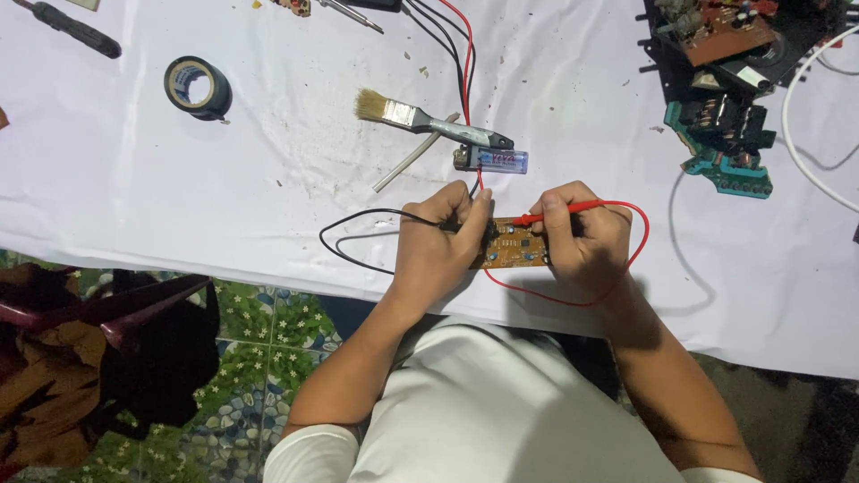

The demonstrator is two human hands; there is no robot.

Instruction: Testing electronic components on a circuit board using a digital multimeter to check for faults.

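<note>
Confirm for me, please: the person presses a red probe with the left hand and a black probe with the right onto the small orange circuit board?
Not quite: the head view shows the probes swapped. The left hand holds the black probe, the right hand the red probe, both on the small orange circuit board.

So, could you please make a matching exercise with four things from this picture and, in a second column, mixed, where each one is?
Things:
1. red probe
2. black probe
3. roll of tape
4. paintbrush

Places:
a. left part of the white cloth, far from both hands
b. in the left hand
c. in the right hand
d. just beyond the hands, above the circuit board

Pairs: 1-c, 2-b, 3-a, 4-d
</note>
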